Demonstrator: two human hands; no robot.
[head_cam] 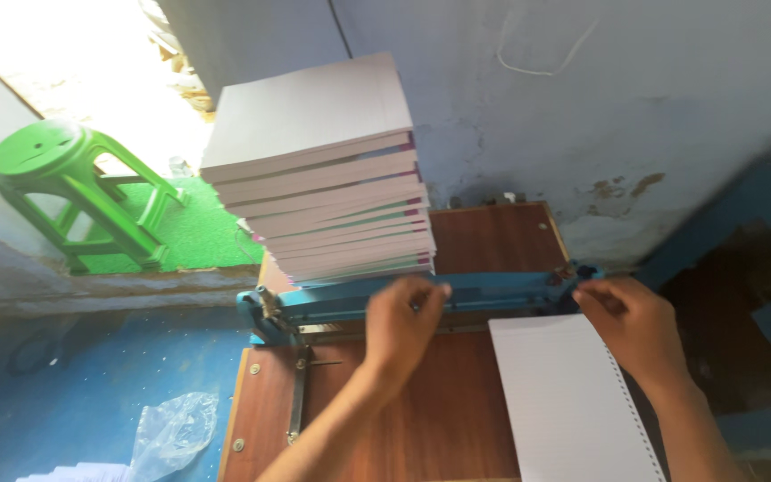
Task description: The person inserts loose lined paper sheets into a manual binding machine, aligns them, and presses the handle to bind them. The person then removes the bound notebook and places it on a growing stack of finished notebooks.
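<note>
Both hands, left hand [408, 317] and right hand [631, 321], spread apart, grip the blue clamp bar [493, 290] behind the punched paper stack [564, 402].

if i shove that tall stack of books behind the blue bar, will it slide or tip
The stack of books probably feels heavy, being many thick volumes. It already leans and fans unevenly, so a push high up would likely topple or shear the upper books. A low push might slide it along the smooth wooden table.
</note>
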